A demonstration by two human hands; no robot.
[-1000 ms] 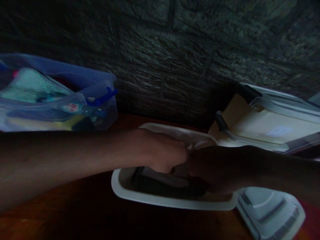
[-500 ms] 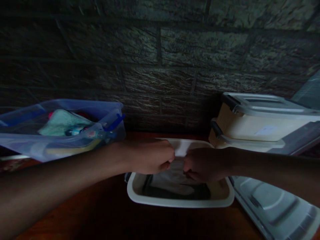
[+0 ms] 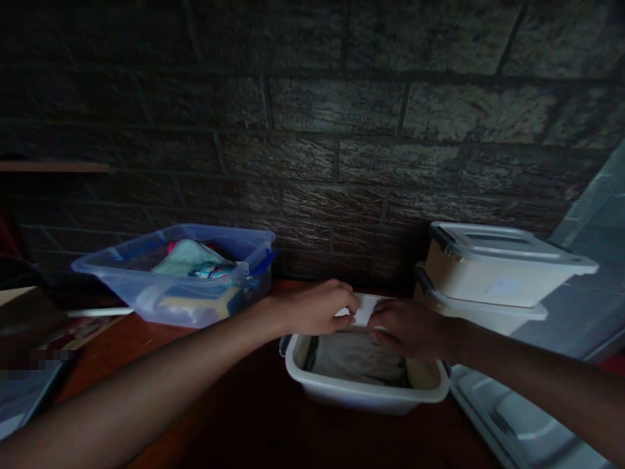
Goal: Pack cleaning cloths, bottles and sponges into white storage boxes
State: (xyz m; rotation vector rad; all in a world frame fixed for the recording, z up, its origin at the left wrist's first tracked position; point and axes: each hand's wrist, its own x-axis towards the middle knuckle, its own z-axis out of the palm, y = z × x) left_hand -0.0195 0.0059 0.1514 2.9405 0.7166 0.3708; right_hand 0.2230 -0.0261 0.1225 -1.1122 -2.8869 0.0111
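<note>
A white plastic bin (image 3: 366,391) stands on the wooden surface with grey folded cloth (image 3: 359,358) inside. Over its far side, my left hand (image 3: 322,307) is closed, fingers curled and thumb bent below them. My right hand (image 3: 403,326) faces it, also closed, above the bin's far right part. A white patch (image 3: 364,307) shows between the two hands; whether it is the bin's far wall or a held piece, I cannot tell. What the fingertips grip is hidden.
To the left, a clear bluish tub (image 3: 180,303) holds a pale green cloth (image 3: 183,257) and a bottle. Two lidded cream boxes (image 3: 498,277) are stacked at the right. A grey-white lid (image 3: 532,417) lies before them. A dark brick wall (image 3: 312,156) closes off the back.
The view has shifted, so the wall, tub and boxes sit lower and more of the left side shows. My hands remain over the bin's far side; the left fingers look slightly looser.
</note>
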